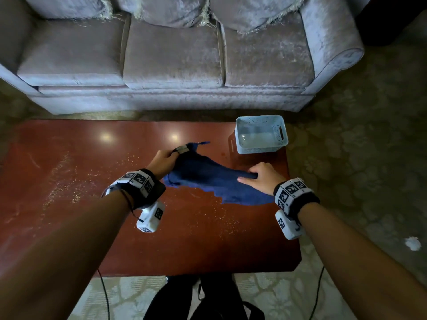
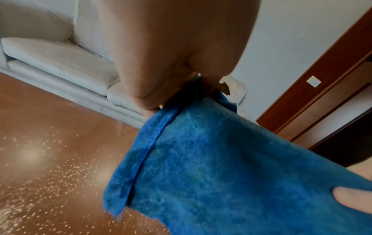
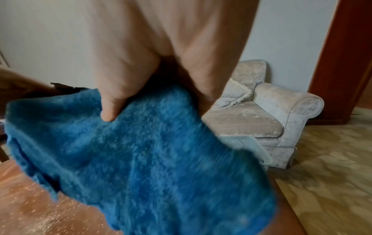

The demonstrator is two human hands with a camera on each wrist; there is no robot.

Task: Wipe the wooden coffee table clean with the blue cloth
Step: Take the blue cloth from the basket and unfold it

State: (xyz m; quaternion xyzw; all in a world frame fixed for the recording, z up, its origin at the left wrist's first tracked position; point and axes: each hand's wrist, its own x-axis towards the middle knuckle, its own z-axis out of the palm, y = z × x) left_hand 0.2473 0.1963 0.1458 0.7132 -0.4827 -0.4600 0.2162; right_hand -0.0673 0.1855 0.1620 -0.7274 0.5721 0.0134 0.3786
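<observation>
A blue fluffy cloth (image 1: 208, 176) hangs stretched between both hands above the right half of the reddish wooden coffee table (image 1: 69, 158). My left hand (image 1: 163, 161) pinches the cloth's far left corner, by its label. My right hand (image 1: 261, 176) grips the right edge, thumb on top. The cloth (image 2: 211, 167) fills the left wrist view, and the cloth (image 3: 141, 159) sags below my thumb in the right wrist view. Pale crumbs (image 1: 67, 183) are scattered over the tabletop, thickest at the left and below the cloth.
A light blue plastic basket (image 1: 261, 135) stands at the table's far right corner. A grey sofa (image 1: 173, 54) runs along the far side. Patterned carpet (image 1: 358, 158) surrounds the table, with a white scrap (image 1: 413, 243) on it at right. A dark bag (image 1: 208, 299) lies by the near edge.
</observation>
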